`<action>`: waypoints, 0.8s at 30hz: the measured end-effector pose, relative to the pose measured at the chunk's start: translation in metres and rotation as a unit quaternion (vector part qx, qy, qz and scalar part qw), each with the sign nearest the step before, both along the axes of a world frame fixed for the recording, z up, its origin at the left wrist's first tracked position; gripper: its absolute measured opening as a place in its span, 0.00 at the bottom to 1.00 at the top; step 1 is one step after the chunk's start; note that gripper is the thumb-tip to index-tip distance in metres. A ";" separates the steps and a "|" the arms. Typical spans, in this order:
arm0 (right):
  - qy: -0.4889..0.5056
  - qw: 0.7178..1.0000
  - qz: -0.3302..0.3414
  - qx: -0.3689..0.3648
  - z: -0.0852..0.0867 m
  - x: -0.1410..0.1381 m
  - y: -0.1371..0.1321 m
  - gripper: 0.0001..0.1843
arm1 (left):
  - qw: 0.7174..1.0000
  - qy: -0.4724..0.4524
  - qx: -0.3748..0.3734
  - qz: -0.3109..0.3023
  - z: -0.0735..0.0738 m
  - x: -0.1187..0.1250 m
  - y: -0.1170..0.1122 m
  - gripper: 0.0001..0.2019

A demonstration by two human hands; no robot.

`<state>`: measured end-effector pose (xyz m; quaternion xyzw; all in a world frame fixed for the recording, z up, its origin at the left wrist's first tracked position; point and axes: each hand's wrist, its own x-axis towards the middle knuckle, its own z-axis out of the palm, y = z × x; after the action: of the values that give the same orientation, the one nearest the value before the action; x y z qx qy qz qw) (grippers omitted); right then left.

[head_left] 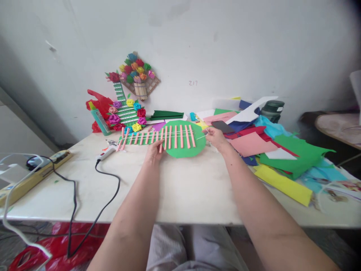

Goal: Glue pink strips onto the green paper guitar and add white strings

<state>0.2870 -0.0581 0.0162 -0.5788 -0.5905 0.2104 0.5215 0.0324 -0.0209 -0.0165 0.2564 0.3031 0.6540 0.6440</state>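
A green paper guitar shape lies flat on the white table, crossed by several pink paper strips and thin white strings. My left hand rests fingers-down on the neck end of it, pressing the pink strips. My right hand sits at the round body's right edge, fingers pinched on the end of a thin white string.
A glue gun with a black cord lies left of the guitar. Finished paper-flower crafts and a green glue bottle lean against the wall. Loose coloured paper sheets pile at the right, near a dark jar. A power strip lies far left.
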 end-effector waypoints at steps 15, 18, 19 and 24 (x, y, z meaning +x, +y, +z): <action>-0.311 0.940 -0.104 0.095 -0.011 -0.036 0.000 0.18 | 1.000 0.009 0.009 -0.022 -0.003 0.002 0.001 0.07; -0.183 0.977 -0.084 0.076 -0.014 -0.034 0.006 0.17 | 0.999 0.016 0.019 -0.021 -0.003 0.004 -0.001 0.07; -0.138 0.986 -0.077 0.061 -0.015 -0.033 0.007 0.17 | 0.999 0.020 0.018 -0.017 -0.003 0.004 -0.001 0.06; 0.035 0.996 -0.053 0.064 -0.022 -0.032 0.013 0.17 | 1.000 0.022 0.011 -0.010 0.000 0.006 -0.005 0.06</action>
<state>0.2550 -0.0456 -0.0055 -0.5671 -0.5525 0.1649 0.5882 0.0383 -0.0255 -0.0168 0.2804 0.3074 0.6452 0.6408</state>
